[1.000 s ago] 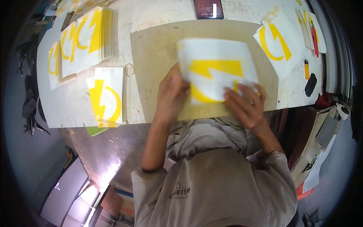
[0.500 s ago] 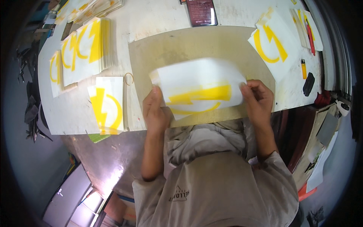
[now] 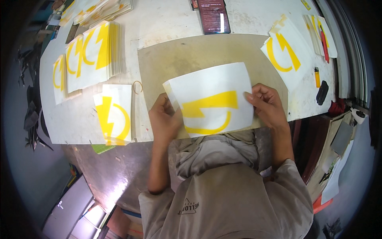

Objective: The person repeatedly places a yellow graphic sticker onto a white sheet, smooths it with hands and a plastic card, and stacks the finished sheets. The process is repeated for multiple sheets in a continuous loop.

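Between my hands is a white paper sheet [image 3: 215,85] printed with a broad yellow bolt and curve, tilted above a tan board [image 3: 191,51] at the table's front edge. My left hand [image 3: 162,119] is closed on its left side, where a narrow beige strip shows along the edge. At the right edge, my right hand [image 3: 267,104] pinches the paper between thumb and fingers. Left of the board lies a similar printed sheet [image 3: 124,95], its lower end at the table's front edge. Another printed sheet [image 3: 296,44] overlaps the board's right side.
Thick stacks of printed paper [image 3: 114,51] stand at the far left. A phone [image 3: 215,18] lies behind the board. On the right are a red pen-like tool [image 3: 325,49], a yellow lighter [image 3: 317,77] and a black object [image 3: 322,93]. A rubber band [image 3: 137,87] rests near the board's left edge.
The held sheet, bowed and blurred before, now appears taller and flatter, with its print clearer. Both hands keep hold of its sides. The whole view has shifted slightly.
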The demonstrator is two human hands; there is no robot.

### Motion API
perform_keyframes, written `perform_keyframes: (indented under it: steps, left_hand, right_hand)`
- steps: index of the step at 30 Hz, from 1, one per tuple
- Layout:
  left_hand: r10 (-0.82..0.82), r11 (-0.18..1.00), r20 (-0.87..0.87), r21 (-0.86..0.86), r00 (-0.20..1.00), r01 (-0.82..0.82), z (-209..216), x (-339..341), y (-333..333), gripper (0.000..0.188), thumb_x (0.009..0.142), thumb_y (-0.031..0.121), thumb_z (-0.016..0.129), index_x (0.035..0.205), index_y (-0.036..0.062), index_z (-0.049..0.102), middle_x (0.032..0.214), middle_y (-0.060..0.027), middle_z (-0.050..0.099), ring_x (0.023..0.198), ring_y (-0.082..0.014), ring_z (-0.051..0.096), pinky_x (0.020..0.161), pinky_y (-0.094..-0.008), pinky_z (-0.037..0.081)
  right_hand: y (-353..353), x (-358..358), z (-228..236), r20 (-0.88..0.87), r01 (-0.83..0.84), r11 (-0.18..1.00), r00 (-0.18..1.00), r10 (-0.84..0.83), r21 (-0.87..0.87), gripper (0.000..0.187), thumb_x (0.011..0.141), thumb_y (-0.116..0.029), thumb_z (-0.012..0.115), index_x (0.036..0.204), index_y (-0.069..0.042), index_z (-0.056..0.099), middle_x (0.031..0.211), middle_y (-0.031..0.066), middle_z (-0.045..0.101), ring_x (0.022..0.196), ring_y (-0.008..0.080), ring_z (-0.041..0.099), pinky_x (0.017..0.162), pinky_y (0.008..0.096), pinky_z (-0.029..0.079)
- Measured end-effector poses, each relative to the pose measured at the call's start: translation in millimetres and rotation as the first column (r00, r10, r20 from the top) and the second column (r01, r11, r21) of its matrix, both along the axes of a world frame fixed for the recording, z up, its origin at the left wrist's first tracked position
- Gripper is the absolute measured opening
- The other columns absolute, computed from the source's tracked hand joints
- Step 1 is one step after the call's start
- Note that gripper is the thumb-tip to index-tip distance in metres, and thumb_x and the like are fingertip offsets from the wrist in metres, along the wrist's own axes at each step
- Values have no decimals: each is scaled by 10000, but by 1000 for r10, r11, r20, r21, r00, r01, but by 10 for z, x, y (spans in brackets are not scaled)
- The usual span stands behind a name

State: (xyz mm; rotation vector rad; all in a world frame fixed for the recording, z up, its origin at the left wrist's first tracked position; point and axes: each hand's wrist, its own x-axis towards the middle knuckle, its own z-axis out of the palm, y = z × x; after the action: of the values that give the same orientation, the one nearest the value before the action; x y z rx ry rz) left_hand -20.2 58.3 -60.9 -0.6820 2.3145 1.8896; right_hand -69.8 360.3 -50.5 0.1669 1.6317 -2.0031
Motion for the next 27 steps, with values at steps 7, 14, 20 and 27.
perform_keyframes:
  steps: [7,14,20,27]
  left_hand:
    - [240,914,-369,-225,898,-337,107,0,188,627,740,-4,884,1278,15,562,966,-56,626,772,-107,567,688,-265,518]
    - [0,932,-61,362,998,22,201,113,-15,323,996,181,713,1211,-47,633,1058,-93,709,957,-140,647,819,-255,510]
    - [-55,613,-13,789,998,44,280,40,41,349,1067,284,611,1149,-46,693,1076,-54,724,932,-96,645,827,-235,492]
    - [-307,821,226,555,924,137,182,-153,-154,362,1067,263,608,1072,-80,722,1071,-136,754,931,-195,727,837,-316,564]
  right_hand:
    - [-182,-67,192,102,48,992,994,-36,-118,250,1008,-78,671,1226,46,667,1138,98,744,988,117,692,893,278,540]
    - [-109,-118,7,299,15,960,951,73,-281,374,1045,-215,655,1266,87,657,1223,148,717,1086,169,689,958,336,550]
    - [-202,-151,13,355,59,957,934,47,-282,459,1074,-288,603,1210,147,654,1187,159,723,1042,188,709,938,332,556]
    - [-117,-228,-115,340,59,928,937,75,-367,439,1078,-281,589,1262,114,645,1222,150,716,1050,186,710,936,348,563]
